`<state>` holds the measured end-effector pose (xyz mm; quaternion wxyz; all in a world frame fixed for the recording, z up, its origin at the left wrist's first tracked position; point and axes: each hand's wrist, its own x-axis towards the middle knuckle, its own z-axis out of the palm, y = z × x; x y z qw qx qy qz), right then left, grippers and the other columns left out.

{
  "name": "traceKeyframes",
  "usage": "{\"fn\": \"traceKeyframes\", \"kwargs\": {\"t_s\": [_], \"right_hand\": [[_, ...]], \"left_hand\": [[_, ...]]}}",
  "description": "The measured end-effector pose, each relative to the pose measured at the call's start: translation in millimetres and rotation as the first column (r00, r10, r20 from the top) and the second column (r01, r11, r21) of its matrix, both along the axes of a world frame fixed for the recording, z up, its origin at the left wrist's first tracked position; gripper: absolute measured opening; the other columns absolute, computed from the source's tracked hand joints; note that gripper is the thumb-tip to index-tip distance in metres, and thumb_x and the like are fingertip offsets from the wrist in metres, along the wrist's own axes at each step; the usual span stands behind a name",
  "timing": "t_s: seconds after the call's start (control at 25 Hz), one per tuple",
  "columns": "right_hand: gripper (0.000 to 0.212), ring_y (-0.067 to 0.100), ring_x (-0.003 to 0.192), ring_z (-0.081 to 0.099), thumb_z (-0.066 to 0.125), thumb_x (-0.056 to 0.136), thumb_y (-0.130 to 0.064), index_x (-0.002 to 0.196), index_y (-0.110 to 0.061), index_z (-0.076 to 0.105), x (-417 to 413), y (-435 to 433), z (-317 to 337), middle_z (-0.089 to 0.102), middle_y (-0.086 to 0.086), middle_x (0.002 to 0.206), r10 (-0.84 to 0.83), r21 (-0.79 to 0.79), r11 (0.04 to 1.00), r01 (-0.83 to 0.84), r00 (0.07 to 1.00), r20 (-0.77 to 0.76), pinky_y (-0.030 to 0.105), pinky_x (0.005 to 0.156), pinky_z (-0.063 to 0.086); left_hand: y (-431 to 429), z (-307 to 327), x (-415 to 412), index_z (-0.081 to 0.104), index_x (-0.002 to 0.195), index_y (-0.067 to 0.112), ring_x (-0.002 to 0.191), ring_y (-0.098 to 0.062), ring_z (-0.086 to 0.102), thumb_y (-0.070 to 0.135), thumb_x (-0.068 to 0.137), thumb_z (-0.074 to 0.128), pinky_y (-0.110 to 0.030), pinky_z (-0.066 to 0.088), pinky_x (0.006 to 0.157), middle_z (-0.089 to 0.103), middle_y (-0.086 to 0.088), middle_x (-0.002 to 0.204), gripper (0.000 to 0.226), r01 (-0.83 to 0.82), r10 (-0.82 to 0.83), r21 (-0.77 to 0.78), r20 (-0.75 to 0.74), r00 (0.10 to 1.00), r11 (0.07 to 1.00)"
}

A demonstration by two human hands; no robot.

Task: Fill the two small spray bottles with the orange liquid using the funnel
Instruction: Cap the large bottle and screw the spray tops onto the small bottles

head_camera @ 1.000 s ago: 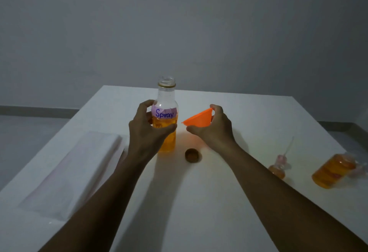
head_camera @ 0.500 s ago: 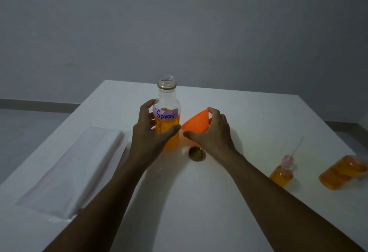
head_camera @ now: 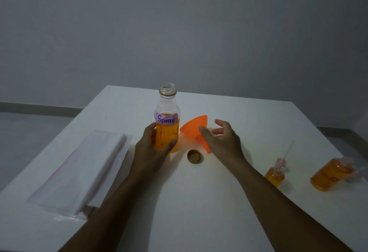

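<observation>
An uncapped clear bottle [head_camera: 166, 130] labelled "Spray" stands mid-table, about half full of orange liquid. My left hand [head_camera: 151, 150] grips its lower body, thumb in front and fingers behind. The orange funnel [head_camera: 194, 130] lies tilted on the table just right of it, spout toward me. My right hand [head_camera: 223, 140] hovers beside the funnel with spread, relaxed fingers, its thumb by the cone. At the right, one small spray bottle [head_camera: 274, 176] of orange liquid stands upright with a pink pump and tube on top. A second small bottle [head_camera: 330, 176] lies on its side.
The gold bottle cap [head_camera: 194, 156] lies upside down in front of the funnel. A flat white folded pack in clear plastic [head_camera: 83, 168] lies along the left of the white table [head_camera: 199, 202]. A grey wall stands behind the far edge.
My right hand has set the funnel down on the table and opened off it. My left hand has slid lower on the big bottle.
</observation>
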<state>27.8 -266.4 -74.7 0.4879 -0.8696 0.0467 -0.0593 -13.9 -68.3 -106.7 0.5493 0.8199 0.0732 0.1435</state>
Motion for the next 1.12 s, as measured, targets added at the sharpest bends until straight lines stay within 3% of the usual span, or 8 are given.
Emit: {"fn": "traceKeyframes", "kwargs": {"t_s": [0.16,0.24,0.36,0.56,0.64,0.76,0.96,1.12], "right_hand": [[0.028,0.01,0.095,0.062,0.062,0.093,-0.038,0.118,-0.025,0.062,-30,-2,0,0.063,-0.005,0.114,0.164,-0.219,0.972,-0.089,0.922,0.351,0.021,0.073,0.055],[0.036,0.011,0.102,0.06,0.066,0.09,-0.036,0.124,-0.027,0.059,-42,2,1,0.06,-0.006,0.123,0.439,-0.502,0.818,-0.281,0.868,0.23,0.025,0.086,0.054],[0.047,0.016,0.118,0.056,0.062,0.094,-0.034,0.138,-0.025,0.051,-48,9,-1,0.055,-0.004,0.137,0.547,-0.673,0.631,-0.386,0.836,0.033,0.029,0.1,0.047],[0.037,0.012,0.104,0.058,0.052,0.1,-0.038,0.136,-0.031,0.052,-41,14,8,0.053,-0.001,0.124,0.528,-0.577,0.698,-0.425,0.849,0.014,0.026,0.094,0.049],[0.031,0.01,0.096,0.058,0.048,0.1,-0.044,0.126,-0.033,0.06,-34,19,40,0.056,-0.003,0.109,0.398,-0.287,0.898,-0.334,0.894,0.205,0.023,0.086,0.046],[0.028,0.009,0.092,0.065,0.059,0.093,-0.048,0.109,-0.026,0.063,-18,34,101,0.067,-0.006,0.099,0.27,0.065,0.947,-0.313,0.892,0.363,0.026,0.079,0.055],[0.027,0.007,0.093,0.066,0.08,0.081,-0.034,0.1,-0.021,0.066,10,62,133,0.071,-0.008,0.1,0.468,-0.164,0.884,-0.439,0.817,0.338,0.03,0.083,0.058],[0.038,0.008,0.104,0.062,0.075,0.086,-0.014,0.122,-0.022,0.066,27,66,140,0.069,-0.004,0.12,0.64,-0.371,0.753,-0.543,0.735,0.224,0.025,0.088,0.055]], "left_hand": [[0,-1,1,0.036,0.137,0.032,0.117,-0.013,0.052,0.049,0.078,0.071,-0.031,0.046,0.093,0.051,0.006,0.138,0.071,0.007,-0.007,-0.01,0.001,1.0,1.0],[0,-2,1,0.036,0.137,0.033,0.12,-0.016,0.053,0.05,0.078,0.07,-0.033,0.046,0.094,0.051,0.006,0.138,0.07,0.003,-0.003,-0.001,-0.003,1.0,1.0],[0,-2,2,0.035,0.139,0.032,0.123,-0.019,0.052,0.052,0.078,0.068,-0.039,0.046,0.098,0.049,0.006,0.141,0.072,-0.006,0.006,0.018,-0.031,0.999,1.0],[2,-4,-2,0.038,0.136,0.033,0.119,-0.017,0.055,0.051,0.079,0.069,-0.039,0.049,0.098,0.053,0.009,0.135,0.067,0.039,-0.039,-0.009,-0.002,0.999,0.999],[7,-4,-3,0.043,0.133,0.034,0.115,-0.014,0.058,0.053,0.076,0.072,-0.038,0.052,0.096,0.057,0.012,0.129,0.067,0.033,-0.033,-0.035,0.008,0.999,0.999],[10,-2,-2,0.045,0.133,0.035,0.114,-0.013,0.059,0.057,0.073,0.073,-0.04,0.052,0.096,0.058,0.012,0.13,0.07,0.029,-0.03,-0.036,-0.006,1.0,0.999],[10,0,-1,0.048,0.133,0.028,0.111,-0.014,0.06,0.053,0.075,0.072,-0.035,0.05,0.094,0.06,0.007,0.13,0.068,0.039,-0.039,0.006,0.001,0.999,0.999],[13,0,0,0.05,0.133,0.027,0.102,-0.007,0.057,0.05,0.076,0.073,-0.029,0.048,0.093,0.061,0.007,0.129,0.066,0.044,-0.044,0.019,0.002,0.999,0.999]]}}
